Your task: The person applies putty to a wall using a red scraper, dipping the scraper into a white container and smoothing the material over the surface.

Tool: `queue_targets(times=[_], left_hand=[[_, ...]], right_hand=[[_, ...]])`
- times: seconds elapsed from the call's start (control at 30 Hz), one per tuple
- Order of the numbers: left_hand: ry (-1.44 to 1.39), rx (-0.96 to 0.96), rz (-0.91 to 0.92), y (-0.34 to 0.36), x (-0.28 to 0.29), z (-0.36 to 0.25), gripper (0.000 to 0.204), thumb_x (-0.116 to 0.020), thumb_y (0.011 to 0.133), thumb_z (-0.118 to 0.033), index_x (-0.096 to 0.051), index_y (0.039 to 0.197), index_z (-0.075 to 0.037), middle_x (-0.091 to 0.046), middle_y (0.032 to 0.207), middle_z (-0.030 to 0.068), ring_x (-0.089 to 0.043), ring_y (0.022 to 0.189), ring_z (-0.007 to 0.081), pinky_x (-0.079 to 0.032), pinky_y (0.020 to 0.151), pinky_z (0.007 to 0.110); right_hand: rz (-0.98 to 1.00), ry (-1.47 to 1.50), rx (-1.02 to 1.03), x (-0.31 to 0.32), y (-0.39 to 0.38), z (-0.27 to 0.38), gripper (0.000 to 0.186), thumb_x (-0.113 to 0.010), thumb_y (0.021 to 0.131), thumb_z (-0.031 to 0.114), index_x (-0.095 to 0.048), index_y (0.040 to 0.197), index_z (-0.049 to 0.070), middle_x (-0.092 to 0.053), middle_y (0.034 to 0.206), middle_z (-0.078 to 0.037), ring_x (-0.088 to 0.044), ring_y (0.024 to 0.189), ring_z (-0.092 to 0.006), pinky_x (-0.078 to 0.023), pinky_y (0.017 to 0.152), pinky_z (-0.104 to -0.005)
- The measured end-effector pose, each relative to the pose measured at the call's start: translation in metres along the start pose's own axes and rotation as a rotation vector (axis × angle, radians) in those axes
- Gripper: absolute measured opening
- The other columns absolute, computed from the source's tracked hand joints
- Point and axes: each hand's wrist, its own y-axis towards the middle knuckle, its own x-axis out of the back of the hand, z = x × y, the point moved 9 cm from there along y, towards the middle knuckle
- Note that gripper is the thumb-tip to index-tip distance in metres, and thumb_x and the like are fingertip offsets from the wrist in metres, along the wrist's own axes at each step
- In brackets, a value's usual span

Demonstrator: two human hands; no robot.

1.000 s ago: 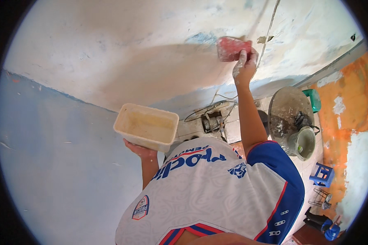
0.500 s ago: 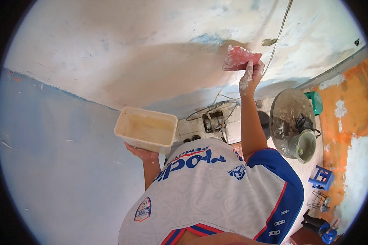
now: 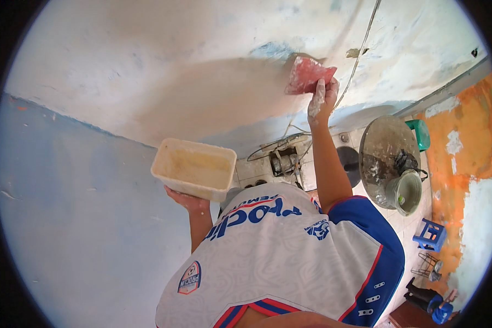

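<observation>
My right hand (image 3: 323, 98), smeared with white, grips a red flat scraper (image 3: 306, 75) by its edge, thumb on the near face. White filler marks the scraper, which is up against the pale patched wall (image 3: 202, 82) or very near it; I cannot tell whether they touch. In my left hand (image 3: 187, 200) is a cream rectangular plastic tub (image 3: 195, 188), held from below and at its side. The tub's open top faces up, and pale residue coats its inside.
A round, stained table (image 3: 374, 164) at the right bears a grey bucket (image 3: 409, 194) and a black bag. Near it are a green stool (image 3: 421, 135) and a blue stool (image 3: 431, 236). A cable (image 3: 361, 49) runs down the wall. Another person (image 3: 434, 306) is at the lower right.
My right hand and the red scraper have shifted a little to the left along the wall. The tub in my left hand has hardly moved.
</observation>
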Motion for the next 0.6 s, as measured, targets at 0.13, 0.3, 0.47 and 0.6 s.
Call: queue_targets(times=[0.13, 0.3, 0.47, 0.6], left_hand=[[-0.005, 0.012, 0.027, -0.001, 0.004, 0.001, 0.071, -0.038, 0.098, -0.066, -0.043, 0.151, -0.020, -0.045, 0.153, 0.0050, -0.045, 0.139, 0.0313, -0.042, 0.112, 0.051], [0.000, -0.032, 0.027, -0.002, 0.005, -0.005, 0.072, -0.038, 0.098, -0.066, -0.040, 0.153, -0.020, -0.043, 0.154, 0.0050, -0.045, 0.140, 0.0313, -0.042, 0.113, 0.050], [-0.006, 0.010, 0.002, -0.004, 0.016, -0.001, 0.074, -0.036, 0.098, -0.067, -0.039, 0.154, -0.020, -0.042, 0.156, 0.0053, -0.044, 0.140, 0.0318, -0.042, 0.113, 0.051], [0.004, 0.018, -0.051, -0.002, 0.020, 0.001, 0.074, -0.035, 0.098, -0.067, -0.040, 0.153, -0.020, -0.043, 0.155, 0.0057, -0.044, 0.140, 0.0325, -0.041, 0.113, 0.052]], right_hand=[[-0.033, -0.169, 0.009, -0.016, 0.003, -0.001, 0.022, -0.055, 0.105, 0.011, -0.051, 0.124, 0.001, -0.060, 0.112, -0.006, -0.056, 0.100, -0.0114, -0.047, 0.091, -0.0275], [-0.083, -0.069, -0.038, 0.001, -0.006, -0.008, 0.021, -0.051, 0.106, 0.012, -0.054, 0.121, -0.001, -0.060, 0.103, -0.006, -0.058, 0.091, -0.0122, -0.050, 0.080, -0.0279], [-0.064, -0.357, 0.058, 0.002, 0.000, -0.005, 0.022, -0.050, 0.106, 0.014, -0.054, 0.122, -0.001, -0.061, 0.104, -0.007, -0.057, 0.094, -0.0147, -0.050, 0.082, -0.0311], [-0.079, -0.418, -0.007, -0.007, -0.006, 0.003, 0.025, -0.054, 0.106, 0.017, -0.054, 0.121, -0.003, -0.061, 0.105, -0.009, -0.057, 0.095, -0.0157, -0.048, 0.089, -0.0318]])
